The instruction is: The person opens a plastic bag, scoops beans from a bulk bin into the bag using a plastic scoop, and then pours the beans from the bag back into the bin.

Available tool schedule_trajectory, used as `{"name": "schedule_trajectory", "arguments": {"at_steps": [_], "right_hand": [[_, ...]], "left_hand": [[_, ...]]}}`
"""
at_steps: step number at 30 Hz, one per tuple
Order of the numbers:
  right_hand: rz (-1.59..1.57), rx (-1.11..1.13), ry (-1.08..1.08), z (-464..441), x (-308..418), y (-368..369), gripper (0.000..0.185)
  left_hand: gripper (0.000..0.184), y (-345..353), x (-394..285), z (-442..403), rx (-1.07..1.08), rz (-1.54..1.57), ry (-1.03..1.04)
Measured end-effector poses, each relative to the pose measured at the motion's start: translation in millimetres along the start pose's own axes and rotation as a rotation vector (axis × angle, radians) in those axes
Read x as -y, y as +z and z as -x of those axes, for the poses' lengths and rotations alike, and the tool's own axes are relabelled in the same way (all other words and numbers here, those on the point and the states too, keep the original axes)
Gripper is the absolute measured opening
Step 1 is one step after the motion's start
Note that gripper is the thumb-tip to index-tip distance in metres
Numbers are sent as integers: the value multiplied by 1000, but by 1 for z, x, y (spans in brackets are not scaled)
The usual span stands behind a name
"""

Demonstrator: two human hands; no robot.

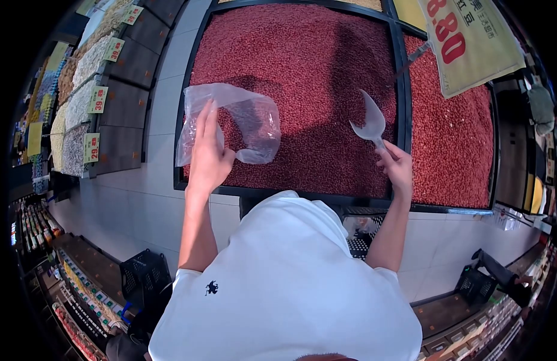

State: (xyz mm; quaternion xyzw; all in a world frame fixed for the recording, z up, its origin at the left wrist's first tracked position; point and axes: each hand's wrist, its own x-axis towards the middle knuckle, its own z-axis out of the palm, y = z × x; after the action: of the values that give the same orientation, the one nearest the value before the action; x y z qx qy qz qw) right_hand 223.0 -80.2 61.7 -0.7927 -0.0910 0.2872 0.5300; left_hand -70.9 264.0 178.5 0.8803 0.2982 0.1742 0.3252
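Note:
My left hand (pixel 209 157) grips a clear plastic bag (pixel 261 131) over the near left part of a bin of red beans (pixel 278 66). Its fingers point away from me and its thumb is at the bag's near side; the bag's mouth gapes, and no beans can be made out inside. At the bin's right side, my right hand (pixel 396 165) is closed around the handle of a translucent white scoop (pixel 372 120). The scoop's head is raised above the beans and looks bare.
A black frame (pixel 401 84) divides this bin from a second bin of red beans (pixel 450 144). Over that one hangs a yellow price sign (pixel 471 42). Dry-goods bins with price tags (pixel 92 147) line the left. A black basket (pixel 145 274) is behind me, left.

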Motion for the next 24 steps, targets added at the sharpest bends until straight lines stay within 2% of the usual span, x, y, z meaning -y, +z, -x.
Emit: {"name": "schedule_trajectory", "arguments": {"at_steps": [6, 10, 19, 22, 24], "right_hand": [[-124, 8, 17, -13, -12, 10, 38], [-161, -4, 21, -8, -18, 5, 38], [-262, 40, 36, 13, -27, -15, 39], [-290, 93, 17, 15, -23, -13, 39], [-313, 125, -4, 15, -20, -10, 40]], "left_hand": [[100, 0, 1, -1, -4, -34, 21], [100, -6, -8, -2, 9, 27, -71], [98, -4, 5, 1, -49, -10, 35], [96, -7, 3, 2, -25, -25, -10], [95, -5, 8, 3, -57, -110, 73]]}}
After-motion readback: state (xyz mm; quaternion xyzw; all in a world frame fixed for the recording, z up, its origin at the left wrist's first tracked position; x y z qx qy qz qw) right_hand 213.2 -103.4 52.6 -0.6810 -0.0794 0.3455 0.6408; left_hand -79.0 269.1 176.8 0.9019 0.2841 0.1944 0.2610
